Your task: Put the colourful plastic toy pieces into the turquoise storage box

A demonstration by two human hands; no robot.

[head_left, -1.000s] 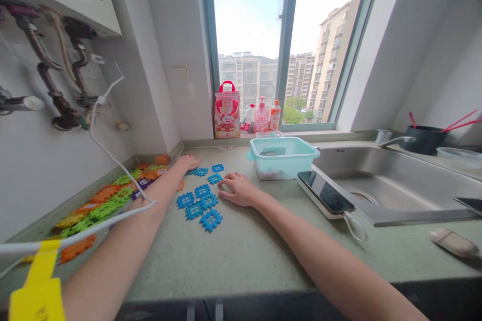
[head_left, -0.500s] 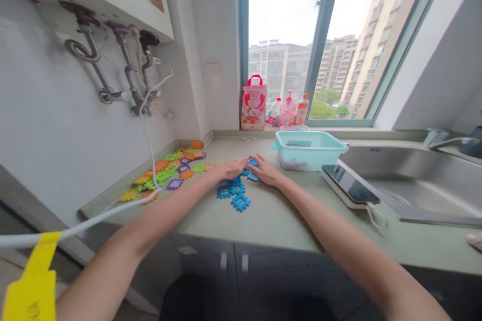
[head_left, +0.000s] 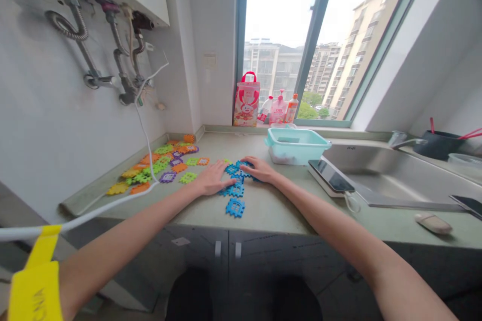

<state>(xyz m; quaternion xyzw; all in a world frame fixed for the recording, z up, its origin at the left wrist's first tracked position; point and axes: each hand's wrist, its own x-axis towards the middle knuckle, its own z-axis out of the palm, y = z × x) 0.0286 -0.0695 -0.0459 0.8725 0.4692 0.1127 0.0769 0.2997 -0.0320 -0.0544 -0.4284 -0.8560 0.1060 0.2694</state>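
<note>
My left hand (head_left: 214,178) lies low over the counter with its fingers spread. Its thumb reaches onto the blue notched puzzle tiles (head_left: 236,189). From the other side, my right hand (head_left: 260,168) rests with its fingers stretched over the upper blue tiles, hiding part of them. A single blue tile with a window-like opening (head_left: 235,207) sits apart, closer to the counter's front edge. Left of my left hand is a light green tile (head_left: 188,177). Orange, purple, green and yellow tiles (head_left: 150,168) are heaped farther left along the wall.
Behind my right hand stands a turquoise plastic basin (head_left: 297,148). A phone on a white block (head_left: 331,176) lies beside the steel sink (head_left: 376,180). A white cable (head_left: 113,210) crosses the left side. Bottles (head_left: 278,109) and a pink bag (head_left: 246,103) line the windowsill.
My hands have moved apart, the left one leftward with its fingers spreading. More of the blue tiles shows between them. The camera view has shifted to the right.
</note>
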